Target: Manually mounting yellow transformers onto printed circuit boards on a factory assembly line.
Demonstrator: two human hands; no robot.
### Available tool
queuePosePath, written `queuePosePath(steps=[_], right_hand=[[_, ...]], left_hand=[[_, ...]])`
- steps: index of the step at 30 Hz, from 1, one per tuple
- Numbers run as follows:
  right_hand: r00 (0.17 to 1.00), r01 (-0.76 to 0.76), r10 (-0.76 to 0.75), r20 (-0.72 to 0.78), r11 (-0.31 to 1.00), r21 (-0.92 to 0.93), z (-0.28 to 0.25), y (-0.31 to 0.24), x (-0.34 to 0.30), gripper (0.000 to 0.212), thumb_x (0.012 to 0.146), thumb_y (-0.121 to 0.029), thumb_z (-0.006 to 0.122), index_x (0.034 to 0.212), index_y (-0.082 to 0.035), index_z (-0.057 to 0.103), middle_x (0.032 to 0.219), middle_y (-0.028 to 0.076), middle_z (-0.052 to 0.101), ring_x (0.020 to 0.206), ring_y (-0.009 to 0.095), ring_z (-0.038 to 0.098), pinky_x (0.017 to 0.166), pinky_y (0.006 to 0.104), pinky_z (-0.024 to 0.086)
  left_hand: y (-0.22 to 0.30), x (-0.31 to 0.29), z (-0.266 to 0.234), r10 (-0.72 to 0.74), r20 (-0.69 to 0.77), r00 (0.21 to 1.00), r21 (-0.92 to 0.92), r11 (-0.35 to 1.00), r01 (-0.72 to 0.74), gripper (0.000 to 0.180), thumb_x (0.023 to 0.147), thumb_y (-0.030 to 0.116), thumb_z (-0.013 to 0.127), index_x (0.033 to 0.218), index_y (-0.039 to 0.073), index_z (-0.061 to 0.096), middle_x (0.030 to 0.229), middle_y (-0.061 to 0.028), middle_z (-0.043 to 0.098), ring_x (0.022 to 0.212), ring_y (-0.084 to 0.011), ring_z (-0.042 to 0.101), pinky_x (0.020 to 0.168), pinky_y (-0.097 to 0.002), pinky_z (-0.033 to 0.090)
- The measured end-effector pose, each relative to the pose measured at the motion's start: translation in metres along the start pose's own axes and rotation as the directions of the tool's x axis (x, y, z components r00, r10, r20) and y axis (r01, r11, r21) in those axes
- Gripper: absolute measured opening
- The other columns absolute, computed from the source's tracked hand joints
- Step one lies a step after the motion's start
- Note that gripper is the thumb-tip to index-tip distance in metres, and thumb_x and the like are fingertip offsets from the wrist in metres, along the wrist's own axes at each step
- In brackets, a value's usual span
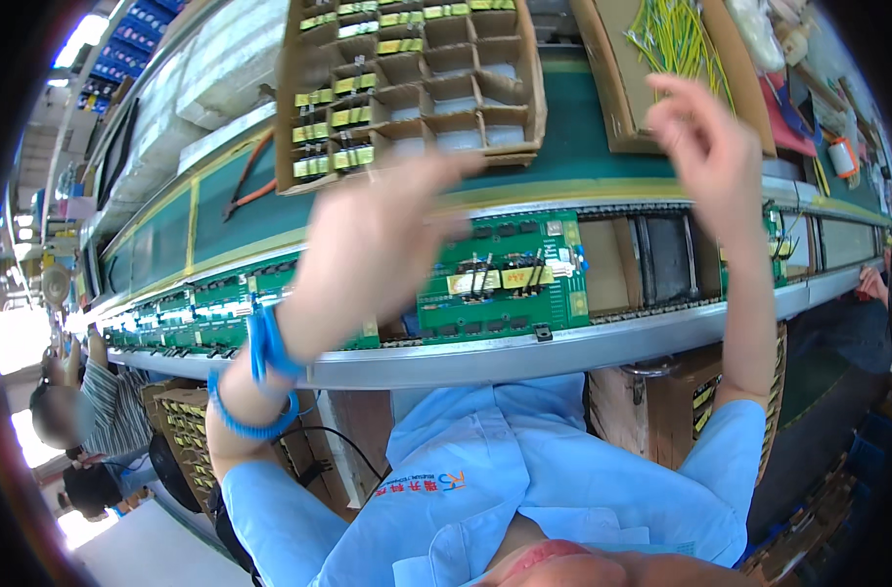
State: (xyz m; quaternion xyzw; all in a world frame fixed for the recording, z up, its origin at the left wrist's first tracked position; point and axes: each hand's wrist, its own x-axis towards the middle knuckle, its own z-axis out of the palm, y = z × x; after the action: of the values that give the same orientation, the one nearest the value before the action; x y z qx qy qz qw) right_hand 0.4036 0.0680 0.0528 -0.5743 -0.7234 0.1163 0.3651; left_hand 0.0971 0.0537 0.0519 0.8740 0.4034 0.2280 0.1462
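Observation:
My left hand (pixel 373 240), blurred by motion, is over the left part of a green circuit board (pixel 554 308) on the rail line. Its fingers point toward the divided cardboard box (pixel 510 155), and whether they hold anything is not visible. On that board sit yellow-labelled components (pixel 527 277) with black leads sticking up. My right hand (pixel 705 147) is raised at the near edge of a cardboard box of yellow-green wires (pixel 676 44). Its fingers are slightly bent and apart, with nothing visible in them. Blue bands (pixel 268 347) circle my left wrist.
More green boards (pixel 201 311) line the rail to the left. Orange-handled pliers (pixel 255 186) lie beside the divided box, which holds several yellow-labelled components. A metal rail edge (pixel 466 367) runs in front of me. At the far left a person in a striped shirt (pixel 118 411) sits.

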Motion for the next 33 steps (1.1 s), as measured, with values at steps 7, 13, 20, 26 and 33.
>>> queuePosePath(steps=[7, 13, 20, 26, 33], right_hand=[[0.956, -0.028, 0.209, 0.207, 0.764, -0.644, 0.028, 0.133, 0.080, 0.044, 0.081, -0.044, 0.070, 0.098, -0.004, 0.062, 0.093, 0.021, 0.067, 0.090, 0.039, 0.065, 0.078, 0.0489, 0.051], [0.945, 0.034, 0.127, 0.300, 0.879, -0.476, 0.038, 0.252, 0.092, 0.027, 0.088, -0.022, 0.064, 0.100, 0.001, 0.059, 0.095, 0.022, 0.063, 0.092, 0.038, 0.062, 0.082, 0.0448, 0.048], [0.968, -0.167, 0.250, 0.017, 0.695, -0.699, 0.029, 0.250, 0.115, 0.035, 0.095, -0.028, 0.056, 0.112, 0.003, 0.055, 0.105, 0.026, 0.063, 0.100, 0.044, 0.059, 0.084, 0.0495, 0.046], [0.905, -0.099, 0.371, 0.209, 0.660, -0.745, 0.021, 0.232, 0.117, 0.034, 0.096, -0.022, 0.055, 0.121, 0.001, 0.056, 0.109, 0.027, 0.063, 0.102, 0.044, 0.059, 0.082, 0.0494, 0.046], [0.993, -0.014, 0.089, 0.081, 0.754, -0.656, -0.007, 0.218, 0.096, 0.024, 0.096, -0.020, 0.054, 0.107, -0.002, 0.065, 0.098, 0.024, 0.065, 0.091, 0.042, 0.062, 0.078, 0.0479, 0.048]], left_hand=[[-0.097, 0.107, -0.015, -0.092, -0.139, 0.986, 0.656, 0.738, 0.161, 0.014, 0.076, 0.020, 0.066, 0.072, 0.008, 0.072, 0.072, -0.0144, 0.068, 0.069, -0.0314, 0.067, 0.063, -0.0441, 0.056], [-0.126, 0.126, 0.017, -0.019, -0.156, 0.988, 0.615, 0.781, 0.112, 0.013, 0.072, 0.029, 0.067, 0.073, 0.018, 0.073, 0.072, -0.0061, 0.070, 0.076, -0.0241, 0.068, 0.083, -0.0421, 0.045], [-0.127, 0.149, 0.042, -0.006, -0.257, 0.966, 0.587, 0.793, 0.161, 0.021, 0.067, 0.025, 0.068, 0.079, 0.010, 0.075, 0.088, -0.0103, 0.067, 0.093, -0.0281, 0.064, 0.090, -0.0420, 0.037], [-0.121, 0.143, -0.002, -0.361, -0.446, 0.819, -0.083, 0.928, 0.363, 0.022, 0.070, 0.010, 0.065, 0.087, -0.003, 0.059, 0.084, -0.0185, 0.066, 0.080, -0.0328, 0.068, 0.072, -0.0432, 0.050], [-0.142, 0.119, -0.011, -0.056, -0.546, 0.836, 0.461, 0.813, 0.355, 0.013, 0.085, 0.017, 0.058, 0.092, 0.007, 0.063, 0.092, -0.0132, 0.068, 0.083, -0.0265, 0.069, 0.068, -0.0380, 0.058]])
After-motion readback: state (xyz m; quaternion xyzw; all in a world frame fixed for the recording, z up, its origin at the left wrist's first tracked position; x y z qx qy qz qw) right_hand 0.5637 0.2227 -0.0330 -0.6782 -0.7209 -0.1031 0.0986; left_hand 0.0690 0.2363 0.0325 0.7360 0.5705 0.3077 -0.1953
